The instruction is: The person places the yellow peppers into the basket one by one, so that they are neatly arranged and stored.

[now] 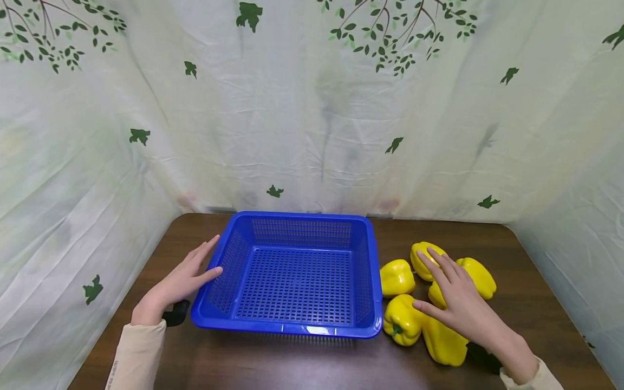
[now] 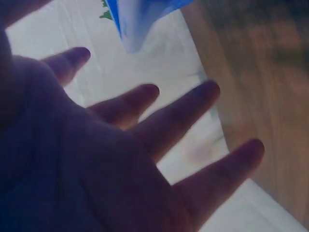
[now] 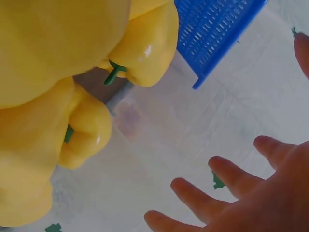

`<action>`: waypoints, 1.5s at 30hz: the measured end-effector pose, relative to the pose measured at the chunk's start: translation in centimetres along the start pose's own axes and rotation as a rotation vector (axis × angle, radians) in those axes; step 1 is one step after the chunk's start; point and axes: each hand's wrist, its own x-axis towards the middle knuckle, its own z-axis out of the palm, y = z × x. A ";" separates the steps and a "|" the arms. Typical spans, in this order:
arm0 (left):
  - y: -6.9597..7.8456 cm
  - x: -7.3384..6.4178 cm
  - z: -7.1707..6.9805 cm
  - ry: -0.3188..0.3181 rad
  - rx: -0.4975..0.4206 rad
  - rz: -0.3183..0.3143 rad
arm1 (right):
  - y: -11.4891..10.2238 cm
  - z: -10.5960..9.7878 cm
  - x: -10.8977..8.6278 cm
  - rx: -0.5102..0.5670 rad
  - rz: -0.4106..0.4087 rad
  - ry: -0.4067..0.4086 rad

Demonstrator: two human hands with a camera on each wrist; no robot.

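Observation:
A blue plastic basket (image 1: 292,331) with perforated walls and floor stands at the middle of the table, with nothing in it. At its left rim is my left hand (image 1: 187,276), fingers spread and straight; the left wrist view shows its palm (image 2: 96,159) with no object in it. To the basket's right lies a cluster of several yellow bell peppers (image 1: 397,278). My right hand (image 1: 460,300) hovers over that cluster with extended fingers and partly hides some peppers. In the right wrist view its fingers (image 3: 236,176) stand apart from the peppers (image 3: 149,46).
The dark brown wooden table (image 1: 322,365) reaches to a pale curtain (image 1: 292,108) printed with green leaves, which hangs behind and at both sides. One green-stemmed pepper (image 1: 403,319) lies close against the basket's right front corner.

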 end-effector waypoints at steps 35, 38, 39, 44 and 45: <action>-4.0 0.5 2.1 -0.064 -0.464 -0.047 | 3.2 2.7 -7.8 -0.060 -0.087 0.090; -4.3 0.6 2.4 -0.051 -0.448 -0.037 | 3.5 3.1 -8.1 -0.081 -0.095 0.095; -4.4 0.6 2.5 -0.049 -0.453 -0.035 | 3.5 3.2 -8.2 -0.083 -0.095 0.098; -4.6 0.6 3.1 -0.025 -0.453 -0.043 | 3.9 3.8 -8.7 -0.073 -0.075 0.089; -4.6 0.6 3.2 -0.016 -0.446 -0.047 | 4.0 3.9 -8.8 -0.073 -0.070 0.087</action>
